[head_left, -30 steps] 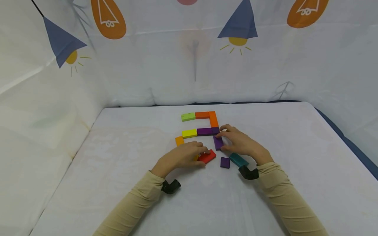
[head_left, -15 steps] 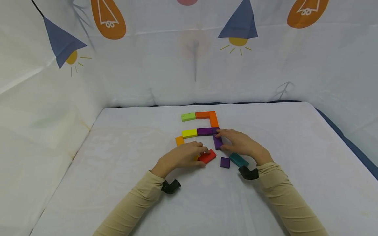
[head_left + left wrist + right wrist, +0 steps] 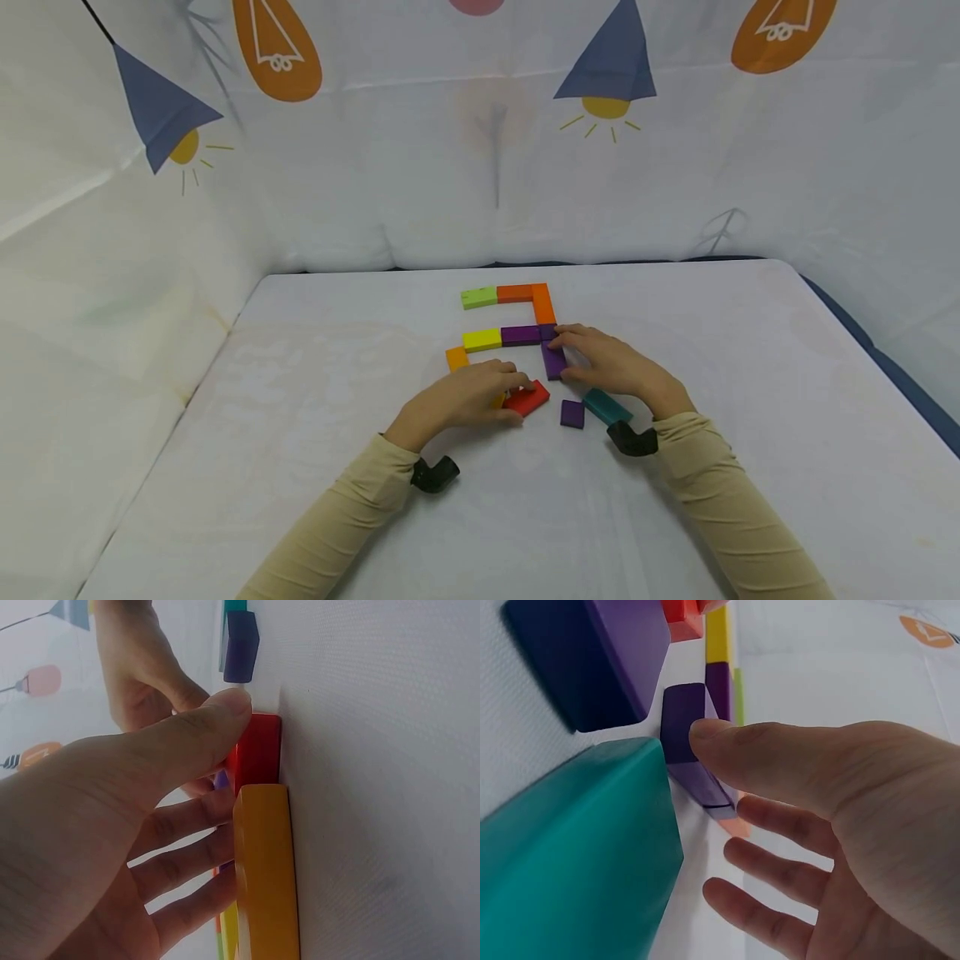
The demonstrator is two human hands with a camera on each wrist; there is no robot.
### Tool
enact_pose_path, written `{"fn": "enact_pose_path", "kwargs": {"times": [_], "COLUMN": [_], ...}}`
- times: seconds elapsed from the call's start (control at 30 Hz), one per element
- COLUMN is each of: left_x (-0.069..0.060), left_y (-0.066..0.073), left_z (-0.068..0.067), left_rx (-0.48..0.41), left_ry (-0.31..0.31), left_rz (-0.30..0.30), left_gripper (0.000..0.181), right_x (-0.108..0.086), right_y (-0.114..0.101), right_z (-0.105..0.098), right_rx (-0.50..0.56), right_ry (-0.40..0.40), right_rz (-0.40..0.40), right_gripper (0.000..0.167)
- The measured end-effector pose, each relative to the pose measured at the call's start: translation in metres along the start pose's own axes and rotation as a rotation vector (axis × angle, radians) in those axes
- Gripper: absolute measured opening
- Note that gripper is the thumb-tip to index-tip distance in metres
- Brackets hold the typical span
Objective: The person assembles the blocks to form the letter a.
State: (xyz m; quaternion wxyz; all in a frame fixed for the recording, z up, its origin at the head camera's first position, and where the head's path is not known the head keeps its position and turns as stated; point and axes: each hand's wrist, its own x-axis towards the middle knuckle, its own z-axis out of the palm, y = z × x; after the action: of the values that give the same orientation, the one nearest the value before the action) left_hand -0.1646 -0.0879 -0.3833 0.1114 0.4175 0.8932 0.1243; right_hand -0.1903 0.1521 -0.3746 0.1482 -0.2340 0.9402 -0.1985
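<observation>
Small coloured wooden blocks form a winding line on the white table. My left hand (image 3: 468, 393) lies over the line's near part, thumb and index finger at a red block (image 3: 527, 399); an orange block (image 3: 266, 870) sits beside it, under the other fingers. My right hand (image 3: 611, 362) holds a long purple block (image 3: 553, 362) at the line's right side, thumb at its near end and a fingertip by its far end. That block meets a small purple block (image 3: 548, 332). In the right wrist view, the other fingers (image 3: 776, 870) spread in the air.
A loose purple cube (image 3: 572, 414) and a teal block (image 3: 607, 406) lie near the right wrist. Yellow (image 3: 482, 339), light green (image 3: 478, 297) and orange (image 3: 543, 303) blocks make up the far part. A printed white cloth (image 3: 420, 183) hangs behind the table.
The long purple block has shifted slightly away from me, up against the line. My right fingertips have drawn in a little toward it. My left hand stays in place.
</observation>
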Motion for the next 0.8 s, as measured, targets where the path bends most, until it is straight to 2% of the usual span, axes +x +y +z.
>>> {"fn": "enact_pose_path", "kwargs": {"times": [0.37,0.8], "left_x": [0.0006,0.0011], "left_y": [-0.0002,-0.0004], "left_z": [-0.0001,-0.0007], "left_rx": [-0.011,-0.018], "left_ry": [0.003,0.003], "left_rz": [-0.002,-0.005], "left_gripper": [0.045,0.046], "right_x": [-0.001,-0.0003], "right_y": [0.0004,0.0022], "right_z": [-0.0008,-0.0011], "right_rx": [-0.012,-0.005], "right_ry": [0.007,0.004], "right_rz": [-0.02,-0.001], "right_gripper": [0.052,0.052]}}
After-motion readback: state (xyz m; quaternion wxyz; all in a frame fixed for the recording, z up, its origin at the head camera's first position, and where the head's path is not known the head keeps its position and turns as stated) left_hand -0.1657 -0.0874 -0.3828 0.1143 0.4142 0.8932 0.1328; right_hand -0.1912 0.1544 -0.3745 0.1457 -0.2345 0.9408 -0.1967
